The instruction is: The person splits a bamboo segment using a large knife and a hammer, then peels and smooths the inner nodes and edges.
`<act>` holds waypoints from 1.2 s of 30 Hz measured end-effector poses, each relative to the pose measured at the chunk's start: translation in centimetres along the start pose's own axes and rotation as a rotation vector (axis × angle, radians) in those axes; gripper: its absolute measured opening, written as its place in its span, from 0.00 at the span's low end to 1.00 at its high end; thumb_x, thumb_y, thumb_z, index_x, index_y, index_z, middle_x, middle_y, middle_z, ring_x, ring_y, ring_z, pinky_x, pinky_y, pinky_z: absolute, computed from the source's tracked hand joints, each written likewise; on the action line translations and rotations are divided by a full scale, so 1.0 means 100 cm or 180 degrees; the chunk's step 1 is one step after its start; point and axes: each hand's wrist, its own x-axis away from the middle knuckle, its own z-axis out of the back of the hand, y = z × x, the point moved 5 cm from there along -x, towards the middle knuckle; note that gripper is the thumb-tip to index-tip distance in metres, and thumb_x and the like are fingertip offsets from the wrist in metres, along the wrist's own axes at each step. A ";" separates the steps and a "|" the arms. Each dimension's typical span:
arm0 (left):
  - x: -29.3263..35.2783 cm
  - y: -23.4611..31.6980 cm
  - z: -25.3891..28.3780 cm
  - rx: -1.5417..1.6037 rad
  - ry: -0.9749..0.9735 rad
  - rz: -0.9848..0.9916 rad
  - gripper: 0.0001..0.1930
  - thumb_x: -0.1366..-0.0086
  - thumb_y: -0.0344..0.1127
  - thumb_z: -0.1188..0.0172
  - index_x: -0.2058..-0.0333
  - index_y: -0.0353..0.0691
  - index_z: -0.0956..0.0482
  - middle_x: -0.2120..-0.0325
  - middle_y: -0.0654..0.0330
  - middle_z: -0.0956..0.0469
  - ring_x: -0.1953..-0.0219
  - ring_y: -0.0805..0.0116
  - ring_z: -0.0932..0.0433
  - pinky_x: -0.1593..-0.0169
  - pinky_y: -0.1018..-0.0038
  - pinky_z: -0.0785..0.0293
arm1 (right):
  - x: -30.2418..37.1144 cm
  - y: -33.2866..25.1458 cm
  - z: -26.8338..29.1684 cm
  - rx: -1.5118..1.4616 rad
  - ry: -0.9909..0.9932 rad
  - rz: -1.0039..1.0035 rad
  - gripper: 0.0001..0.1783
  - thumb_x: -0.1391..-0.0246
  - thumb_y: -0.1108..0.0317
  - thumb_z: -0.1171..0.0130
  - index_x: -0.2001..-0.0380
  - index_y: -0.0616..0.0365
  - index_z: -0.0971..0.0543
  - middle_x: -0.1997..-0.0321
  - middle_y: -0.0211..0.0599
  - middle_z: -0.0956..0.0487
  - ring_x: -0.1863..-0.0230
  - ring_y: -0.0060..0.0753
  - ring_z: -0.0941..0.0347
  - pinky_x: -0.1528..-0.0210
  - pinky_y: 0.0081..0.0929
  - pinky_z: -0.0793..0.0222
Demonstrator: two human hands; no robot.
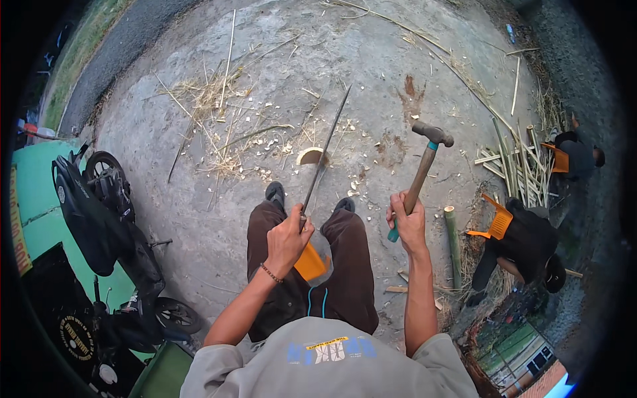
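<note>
My left hand point(289, 240) is closed around the lower end of a long, thin, dark metal bar point(330, 136). The bar slants up and away; whether it has a blade edge, I cannot tell. In my right hand point(406, 220) is a hammer point(423, 162), gripped low on its wooden handle with the dark head raised. Teal bands mark the handle's bottom and its neck. A pale half-round piece point(310, 156) lies on the ground beyond my feet, partly behind the bar. Bar and hammer are well apart.
Straw-like strips point(215, 99) and pale chips litter the concrete. Bamboo pieces point(521, 166) are piled at the right, near a thick green bamboo pole point(453, 245). Two people sit at the right beside orange chairs point(499, 219). Motorcycles point(126, 245) stand at the left.
</note>
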 end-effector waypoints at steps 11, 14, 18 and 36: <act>0.036 -0.009 0.006 0.0618 -0.0332 0.0130 0.16 0.36 0.36 0.39 0.53 0.39 0.30 0.75 0.49 0.19 0.70 0.47 0.19 0.69 0.55 0.26 | 0.086 -0.077 -0.056 0.2255 -0.0472 0.0691 0.17 0.30 0.55 0.52 0.56 0.60 0.26 0.79 0.42 0.28 0.78 0.35 0.28 0.74 0.36 0.35; 0.035 -0.011 0.005 0.0643 -0.0327 0.0054 0.15 0.37 0.36 0.38 0.57 0.40 0.32 0.71 0.49 0.19 0.69 0.44 0.19 0.69 0.54 0.25 | 0.095 -0.049 -0.045 0.2520 -0.0640 0.0476 0.14 0.31 0.60 0.51 0.54 0.60 0.28 0.78 0.50 0.27 0.75 0.54 0.26 0.72 0.44 0.34; 0.030 -0.014 0.006 0.0647 -0.0324 -0.0006 0.14 0.37 0.36 0.38 0.58 0.40 0.33 0.72 0.48 0.19 0.69 0.43 0.19 0.71 0.53 0.25 | 0.098 -0.063 -0.050 0.2946 -0.0597 0.0621 0.11 0.32 0.64 0.50 0.54 0.60 0.29 0.78 0.53 0.27 0.77 0.58 0.28 0.72 0.44 0.35; 0.028 -0.044 0.017 0.0383 -0.0419 0.0040 0.17 0.38 0.39 0.36 0.57 0.39 0.33 0.72 0.48 0.18 0.69 0.44 0.18 0.70 0.55 0.23 | 0.123 -0.125 -0.086 0.2634 -0.0377 0.0997 0.10 0.31 0.63 0.50 0.59 0.59 0.34 0.80 0.54 0.28 0.79 0.60 0.28 0.77 0.46 0.38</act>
